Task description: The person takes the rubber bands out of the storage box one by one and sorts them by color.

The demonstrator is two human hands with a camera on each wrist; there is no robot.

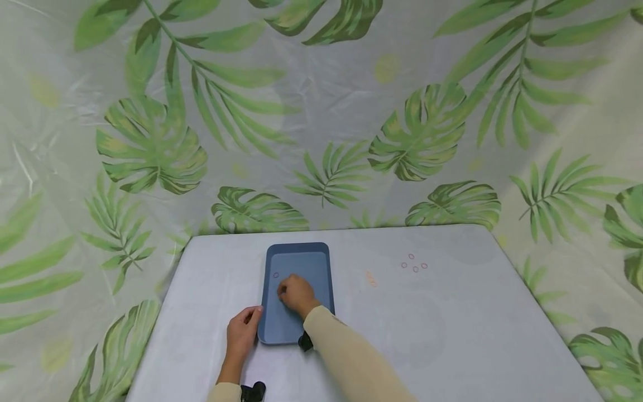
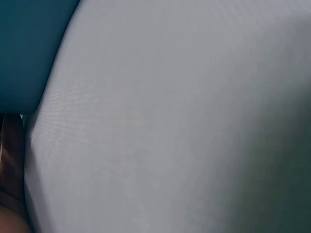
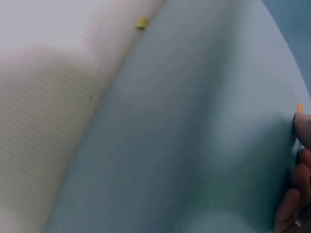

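My right hand point(image 1: 297, 294) is over the middle of the blue tray point(image 1: 271, 329), fingers curled in. In the right wrist view its fingertips pinch a small orange piece point(image 3: 300, 108); only its tip shows. A small purple ring point(image 1: 276, 274) lies in the tray, up and left of that hand. My left hand point(image 1: 243, 330) is at the tray's left side, with thumb and fingers bent at the rim. The left wrist view shows one of its fingers point(image 2: 12, 160) right at the tray's corner.
Right of the tray, several small orange pieces point(image 1: 370, 279) lie close together on the white table point(image 1: 452, 335). Several purple rings point(image 1: 415, 269) are grouped farther right. A small yellow bit point(image 3: 142, 23) shows beside the tray's edge. A leaf-patterned sheet point(image 1: 326, 111) hangs behind the table.
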